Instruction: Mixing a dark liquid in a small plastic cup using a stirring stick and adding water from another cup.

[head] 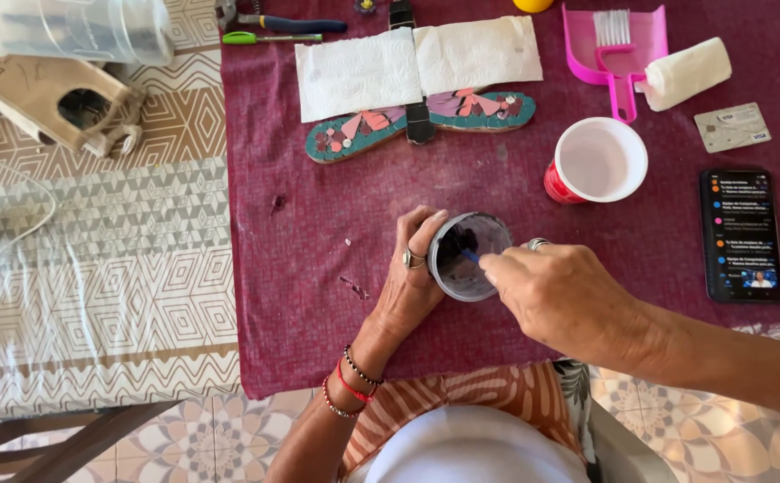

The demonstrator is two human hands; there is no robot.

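The left hand (412, 282) is reaching up from six o'clock, wrist bent and ringed with beaded bracelets, and its grip is wrapping closed around the side of a small clear cup (468, 255), thumb and fingers curling against the wall at the cup's nine o'clock. The right hand (564, 295) is coming in from four o'clock, knuckles up, its grip pinching shut on a thin blue stick (470, 257) whose tip is dipping into the dark contents of the cup. The cup is sitting near the middle of the maroon cloth (318, 268) covering the tabletop.

At one o'clock from the cup a red cup with a white inside (594, 161) is standing, just apart. Further out at twelve o'clock a mosaic dragonfly (421, 121) is lying, its wings partly covered by two white paper towels (417, 63). At one o'clock a pink dustpan with a small brush (618, 45) is lying beside a rolled white cloth (687, 72). At three o'clock a black phone (741, 234) with a lit screen is lying flat, and just above it a small grey rectangular card (732, 127). At eleven o'clock a green pen (269, 38) and blue-handled pliers (291, 22) are resting.
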